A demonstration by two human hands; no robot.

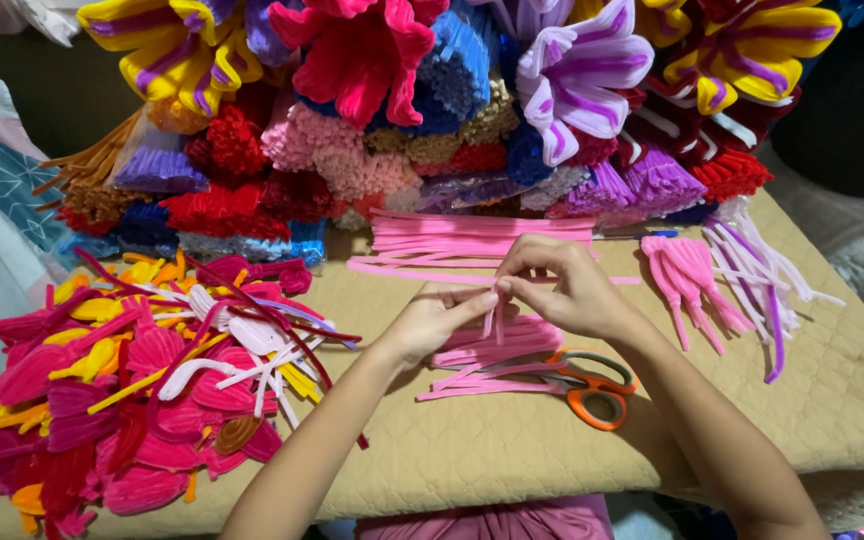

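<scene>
My left hand (434, 318) and my right hand (557, 285) meet over the middle of a tan quilted mat (512, 450). Together they pinch a short pink pipe cleaner (497, 318), folded so that its ends hang down between the fingertips. Under the hands lies a small heap of cut pink pipe cleaners (492, 360). Orange-handled scissors (592, 385) rest on the mat just below my right wrist. A longer bundle of pink pipe cleaners (472, 240) lies beyond the hands.
A big pile of shaped pipe-cleaner petals (132, 390) in pink, red, yellow and white covers the left side. Finished pink petals (687, 275) and white-purple pieces (762, 280) lie at right. Bundles of coloured pipe cleaners (352, 170) and large pipe-cleaner flowers (572, 70) stand at the back.
</scene>
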